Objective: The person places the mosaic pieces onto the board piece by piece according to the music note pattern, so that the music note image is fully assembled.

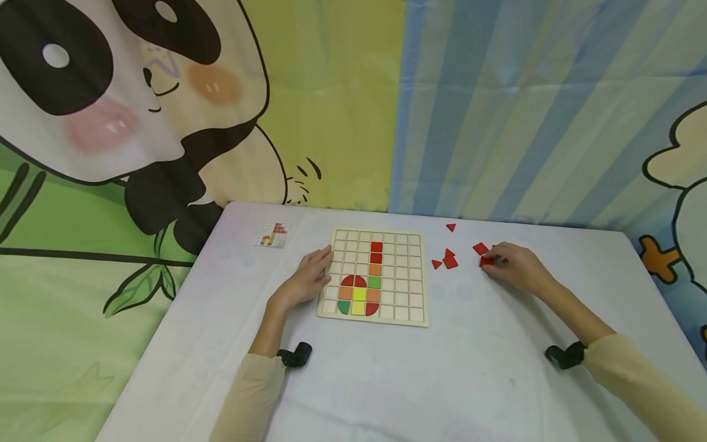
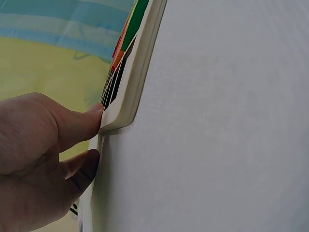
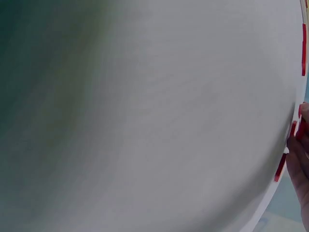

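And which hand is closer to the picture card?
The left hand, touching the board, in front and right of the card. The right hand is right of the board, pinching a red piece.

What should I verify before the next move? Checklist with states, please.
1. Board flat on the table: ok.
2. Left hand touching the board's left edge: ok.
3. Right hand pinching a red piece: ok.
4. Exact shape of that piece: cannot tell, fingers partly cover it.
5. Picture card uncovered: ok, left of the board.
6. All red pieces on the board: not ok, several lie to its right.
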Motion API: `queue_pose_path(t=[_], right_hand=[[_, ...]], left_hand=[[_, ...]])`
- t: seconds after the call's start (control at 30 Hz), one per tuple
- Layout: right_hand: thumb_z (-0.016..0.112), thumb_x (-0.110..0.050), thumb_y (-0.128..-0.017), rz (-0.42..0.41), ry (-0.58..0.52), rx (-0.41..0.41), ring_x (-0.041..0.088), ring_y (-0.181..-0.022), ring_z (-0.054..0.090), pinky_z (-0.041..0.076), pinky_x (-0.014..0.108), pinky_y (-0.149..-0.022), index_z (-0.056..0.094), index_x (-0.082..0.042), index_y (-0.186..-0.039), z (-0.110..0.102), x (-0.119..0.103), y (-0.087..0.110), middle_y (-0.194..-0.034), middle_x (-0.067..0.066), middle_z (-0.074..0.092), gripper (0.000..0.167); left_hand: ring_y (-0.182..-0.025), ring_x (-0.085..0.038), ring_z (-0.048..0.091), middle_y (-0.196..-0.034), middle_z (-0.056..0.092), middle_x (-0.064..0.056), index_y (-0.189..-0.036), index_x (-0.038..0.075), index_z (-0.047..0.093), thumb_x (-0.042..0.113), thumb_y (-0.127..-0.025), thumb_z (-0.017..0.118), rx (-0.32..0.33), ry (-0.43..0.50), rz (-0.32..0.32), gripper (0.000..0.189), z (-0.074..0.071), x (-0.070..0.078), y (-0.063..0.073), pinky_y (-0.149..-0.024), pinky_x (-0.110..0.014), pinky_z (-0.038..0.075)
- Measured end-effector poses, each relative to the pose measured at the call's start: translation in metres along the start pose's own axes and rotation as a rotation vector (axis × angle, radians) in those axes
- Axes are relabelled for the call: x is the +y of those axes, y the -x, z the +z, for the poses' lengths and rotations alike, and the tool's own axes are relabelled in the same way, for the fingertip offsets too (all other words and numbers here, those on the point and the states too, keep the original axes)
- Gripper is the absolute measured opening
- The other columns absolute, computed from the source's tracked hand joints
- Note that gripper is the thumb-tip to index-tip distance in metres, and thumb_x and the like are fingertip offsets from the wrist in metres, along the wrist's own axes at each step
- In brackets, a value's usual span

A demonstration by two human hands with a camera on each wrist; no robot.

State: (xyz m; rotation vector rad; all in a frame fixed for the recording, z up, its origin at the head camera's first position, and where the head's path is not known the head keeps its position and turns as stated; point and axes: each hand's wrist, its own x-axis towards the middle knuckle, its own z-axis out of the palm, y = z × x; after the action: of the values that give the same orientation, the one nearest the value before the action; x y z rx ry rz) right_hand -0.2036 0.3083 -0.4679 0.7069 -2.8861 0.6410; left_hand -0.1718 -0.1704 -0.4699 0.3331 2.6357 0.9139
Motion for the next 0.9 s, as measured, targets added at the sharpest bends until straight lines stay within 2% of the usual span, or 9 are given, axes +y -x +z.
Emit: queue_pose_path(t=[0.13,0.27,0.4,0.5,0.73,0.9], right_hand=[[0.079,-0.007,-0.078,-0.029,-0.075,0.009,0.020,-0.081,0.065,0.060,0.038,-0.073,0.073,-0.005,-0.101,0.000,-0.013,-0.014,-0.094,0.007,0.070,0.024],[0.077,-0.006,-0.079,-0.086,-0.116,0.045,0.018,-0.081,0.064,0.059,0.040,-0.072,0.073,-0.005,-0.104,0.000,-0.037,-0.032,-0.096,0.007,0.070,0.025],[0.077,-0.006,-0.080,-0.133,-0.196,0.080,0.021,-0.082,0.068,0.059,0.043,-0.072,0.073,-0.005,-0.104,0.005,-0.060,-0.053,-0.099,0.009,0.071,0.024],[0.076,-0.006,-0.081,-0.162,-0.266,0.075,0.024,-0.086,0.071,0.059,0.043,-0.074,0.073,-0.004,-0.104,0.012,-0.075,-0.070,-0.101,0.011,0.072,0.024],[0.073,-0.008,-0.085,-0.233,-0.356,-0.002,0.026,-0.091,0.071,0.059,0.042,-0.080,0.072,-0.001,-0.107,0.033,-0.108,-0.116,-0.102,0.014,0.073,0.023],[0.071,-0.013,-0.087,-0.277,-0.296,-0.102,0.028,-0.094,0.069,0.058,0.043,-0.080,0.073,-0.001,-0.105,0.050,-0.126,-0.141,-0.105,0.015,0.073,0.022]], left_hand=[[-0.153,-0.027,0.005,-0.165,0.012,-0.001,-0.154,0.009,0.025,0.015,-0.100,0.051,0.002,0.006,-0.004,0.060,-0.001,0.000,-0.001,-0.123,-0.049,0.017],[-0.153,-0.026,0.005,-0.165,0.012,0.000,-0.154,0.010,0.025,0.015,-0.100,0.051,0.005,0.009,-0.014,0.061,0.000,-0.001,-0.001,-0.123,-0.048,0.017],[-0.153,-0.027,0.006,-0.165,0.012,-0.001,-0.154,0.009,0.025,0.014,-0.100,0.051,0.006,0.017,-0.005,0.060,0.000,0.000,-0.001,-0.123,-0.050,0.017],[-0.153,-0.026,0.005,-0.165,0.012,0.000,-0.154,0.010,0.024,0.015,-0.100,0.050,0.001,0.020,-0.008,0.061,0.000,-0.001,-0.001,-0.123,-0.049,0.017],[-0.153,-0.027,0.006,-0.165,0.013,0.000,-0.154,0.009,0.025,0.015,-0.100,0.051,0.000,0.018,-0.005,0.061,0.000,0.000,-0.001,-0.123,-0.049,0.017],[-0.153,-0.027,0.006,-0.165,0.013,-0.001,-0.154,0.009,0.025,0.015,-0.100,0.051,0.003,0.020,-0.007,0.060,0.000,0.000,0.000,-0.123,-0.049,0.016]])
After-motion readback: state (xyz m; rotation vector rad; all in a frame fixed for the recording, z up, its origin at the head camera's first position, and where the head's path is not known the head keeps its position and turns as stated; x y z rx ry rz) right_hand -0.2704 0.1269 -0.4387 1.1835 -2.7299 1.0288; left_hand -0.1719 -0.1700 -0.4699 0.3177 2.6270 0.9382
